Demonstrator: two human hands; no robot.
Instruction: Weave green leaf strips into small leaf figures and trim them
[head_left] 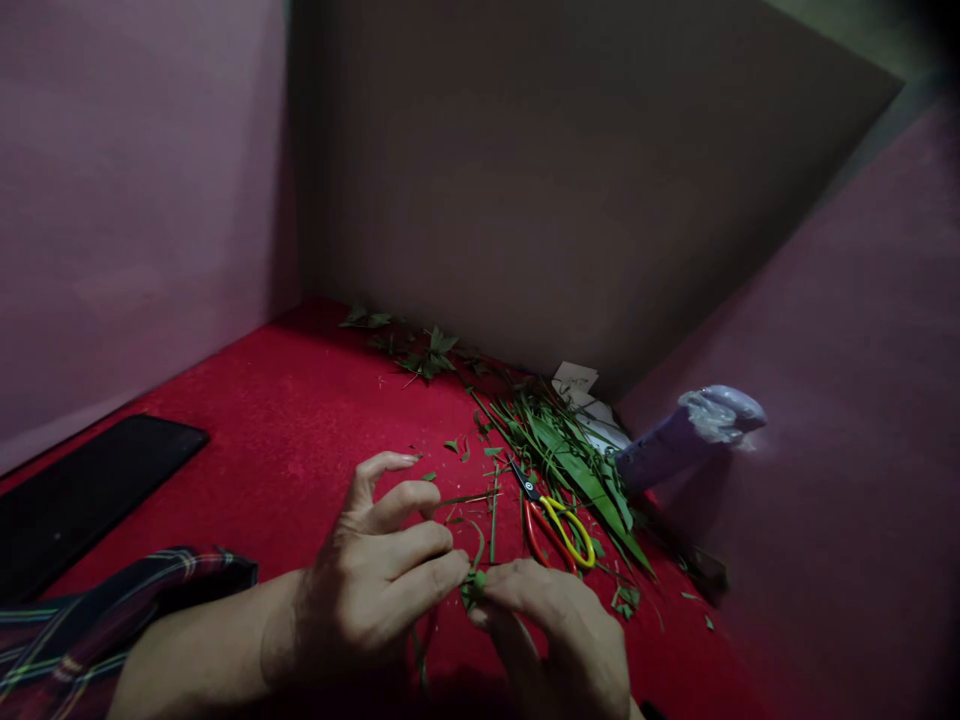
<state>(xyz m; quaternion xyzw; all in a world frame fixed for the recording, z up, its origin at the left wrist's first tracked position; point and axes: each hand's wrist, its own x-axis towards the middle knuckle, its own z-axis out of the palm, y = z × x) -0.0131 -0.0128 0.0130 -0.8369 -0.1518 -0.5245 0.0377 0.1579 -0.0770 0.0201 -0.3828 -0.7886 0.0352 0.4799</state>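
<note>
A small folded piece of green leaf (472,590) is held between my two hands, just above the red surface. My left hand (386,565) comes in from the lower left, pinching its left side, with the upper fingers curled loosely away. My right hand (566,625) grips the other side between thumb and fingertips. Thin green strands curve up and hang down from the piece. Beyond my right hand lie scissors (551,520) with one yellow and one red handle, their dark blades pointing away from me. The fingertips partly hide the leaf piece.
A pile of long green leaves and stems (570,450) lies right of centre. Broader leaves (431,355) lie along the back wall. White papers (592,410) and a purple container topped with clear plastic (686,435) stand at right. A dark flat device (105,490) rests at left.
</note>
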